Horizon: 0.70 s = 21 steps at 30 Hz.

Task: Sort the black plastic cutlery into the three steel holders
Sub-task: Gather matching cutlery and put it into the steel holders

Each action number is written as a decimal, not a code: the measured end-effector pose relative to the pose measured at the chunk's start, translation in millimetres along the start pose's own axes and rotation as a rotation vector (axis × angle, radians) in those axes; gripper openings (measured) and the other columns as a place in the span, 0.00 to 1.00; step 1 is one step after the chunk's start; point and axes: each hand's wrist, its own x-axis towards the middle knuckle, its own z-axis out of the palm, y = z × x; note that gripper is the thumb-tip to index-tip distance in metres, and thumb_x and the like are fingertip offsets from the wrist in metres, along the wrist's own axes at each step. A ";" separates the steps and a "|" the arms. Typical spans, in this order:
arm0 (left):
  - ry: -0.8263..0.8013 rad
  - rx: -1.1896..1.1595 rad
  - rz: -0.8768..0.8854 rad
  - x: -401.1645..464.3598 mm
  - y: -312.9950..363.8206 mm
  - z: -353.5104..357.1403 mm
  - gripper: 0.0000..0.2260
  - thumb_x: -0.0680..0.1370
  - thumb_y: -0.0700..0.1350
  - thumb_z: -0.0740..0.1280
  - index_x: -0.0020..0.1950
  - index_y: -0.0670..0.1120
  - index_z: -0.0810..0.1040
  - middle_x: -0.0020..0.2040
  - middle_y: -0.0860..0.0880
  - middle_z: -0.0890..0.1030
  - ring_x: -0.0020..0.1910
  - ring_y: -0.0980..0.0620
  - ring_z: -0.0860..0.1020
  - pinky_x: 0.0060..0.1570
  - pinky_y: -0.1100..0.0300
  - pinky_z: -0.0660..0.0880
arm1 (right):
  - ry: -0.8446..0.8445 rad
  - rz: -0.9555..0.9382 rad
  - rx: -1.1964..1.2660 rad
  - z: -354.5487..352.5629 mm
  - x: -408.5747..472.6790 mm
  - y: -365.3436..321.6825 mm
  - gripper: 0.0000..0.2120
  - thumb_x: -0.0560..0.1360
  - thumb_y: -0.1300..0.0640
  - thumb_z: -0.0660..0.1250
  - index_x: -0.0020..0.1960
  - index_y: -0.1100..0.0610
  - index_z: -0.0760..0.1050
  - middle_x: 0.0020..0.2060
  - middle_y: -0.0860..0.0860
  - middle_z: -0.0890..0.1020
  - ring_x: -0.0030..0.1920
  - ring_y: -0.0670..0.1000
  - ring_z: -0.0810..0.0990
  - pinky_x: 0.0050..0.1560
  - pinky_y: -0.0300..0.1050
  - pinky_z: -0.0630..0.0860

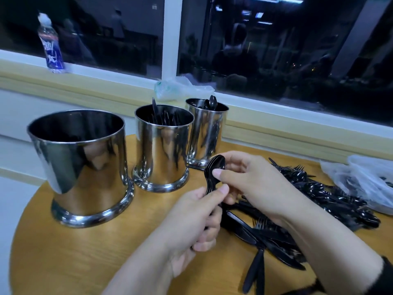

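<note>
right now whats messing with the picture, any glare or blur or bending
Head view: wide-angle lens bends the window frame and leans the steel holders outward; their mirror sides show reflections of the hands and cutlery; the dark window glass reflects the room; forearms at the bottom edge are slightly blurred.

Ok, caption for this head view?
Both hands grip stacked black plastic spoons before three steel cylindrical holders.

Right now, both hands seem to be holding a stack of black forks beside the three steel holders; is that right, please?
Not quite: the head view shows nested spoons, not forks, held by the left hand and right hand beside the three steel holders.
</note>
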 end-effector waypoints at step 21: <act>0.300 0.047 0.242 34.1 19.2 -11.4 0.09 0.83 0.53 0.64 0.58 0.56 0.82 0.50 0.54 0.88 0.51 0.55 0.86 0.55 0.49 0.83 | 0.613 -0.375 -0.182 -73.1 150.9 -100.4 0.09 0.78 0.68 0.64 0.49 0.56 0.78 0.35 0.48 0.78 0.32 0.49 0.79 0.40 0.45 0.83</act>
